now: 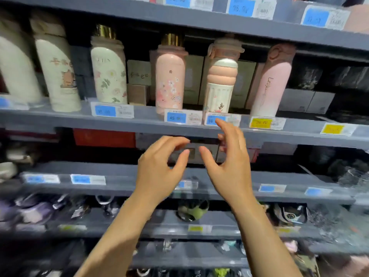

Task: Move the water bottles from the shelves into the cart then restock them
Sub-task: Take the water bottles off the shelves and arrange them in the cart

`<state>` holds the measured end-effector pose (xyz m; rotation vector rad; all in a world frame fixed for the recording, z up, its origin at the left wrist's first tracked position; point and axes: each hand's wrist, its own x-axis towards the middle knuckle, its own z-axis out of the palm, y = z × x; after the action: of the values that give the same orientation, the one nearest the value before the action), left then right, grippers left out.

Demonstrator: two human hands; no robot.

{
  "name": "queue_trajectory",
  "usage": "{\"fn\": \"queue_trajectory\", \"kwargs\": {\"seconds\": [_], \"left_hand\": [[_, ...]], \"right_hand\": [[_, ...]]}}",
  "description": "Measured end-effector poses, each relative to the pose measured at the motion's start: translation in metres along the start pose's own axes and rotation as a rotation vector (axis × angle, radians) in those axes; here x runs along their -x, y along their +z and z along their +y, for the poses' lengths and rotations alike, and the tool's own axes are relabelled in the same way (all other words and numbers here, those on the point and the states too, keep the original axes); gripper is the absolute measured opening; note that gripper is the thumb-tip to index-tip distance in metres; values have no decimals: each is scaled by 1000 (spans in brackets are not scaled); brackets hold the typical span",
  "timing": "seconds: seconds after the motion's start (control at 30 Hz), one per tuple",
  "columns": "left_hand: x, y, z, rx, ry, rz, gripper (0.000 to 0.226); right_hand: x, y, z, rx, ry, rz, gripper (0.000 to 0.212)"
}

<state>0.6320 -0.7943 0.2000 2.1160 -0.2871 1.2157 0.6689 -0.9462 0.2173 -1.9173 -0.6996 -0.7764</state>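
Observation:
Several water bottles stand upright on a grey shelf (139, 121): cream ones at the left (58, 76), a cream floral one (108, 74), a pink flowered one with a gold cap (169, 80), a ribbed peach and white one (219, 82) and a plain pink one (271, 84). My left hand (159, 166) and my right hand (229, 162) are raised side by side below that shelf, both empty, fingers loosely curved. The right fingertips reach the price tag (214, 119) under the ribbed bottle. No cart is in view.
Boxes (138, 72) stand behind the bottles. Lower shelves (119, 186) carry blurred small goods and price tags. A higher shelf edge (179, 19) with blue labels runs across the top. Dark packaged items (339, 76) fill the right side.

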Motion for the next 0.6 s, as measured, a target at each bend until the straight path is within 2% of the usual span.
{"fn": "queue_trajectory", "kwargs": {"seconds": [0.07, 0.23, 0.33, 0.47, 0.6], "left_hand": [[41, -30, 2, -49, -70, -27, 24], [149, -112, 8, -150, -308, -85, 17], [205, -163, 15, -217, -400, -135, 18], [274, -231, 16, -362, -641, -78, 25], [321, -300, 10, -442, -732, -90, 26]], "right_hand": [[37, 12, -22, -81, 57, -103, 56], [137, 54, -75, -239, 225, -486, 61], [185, 86, -103, -315, 303, -636, 58], [242, 128, -148, -346, 311, -823, 52], [284, 170, -188, -345, 222, -891, 47]]}}
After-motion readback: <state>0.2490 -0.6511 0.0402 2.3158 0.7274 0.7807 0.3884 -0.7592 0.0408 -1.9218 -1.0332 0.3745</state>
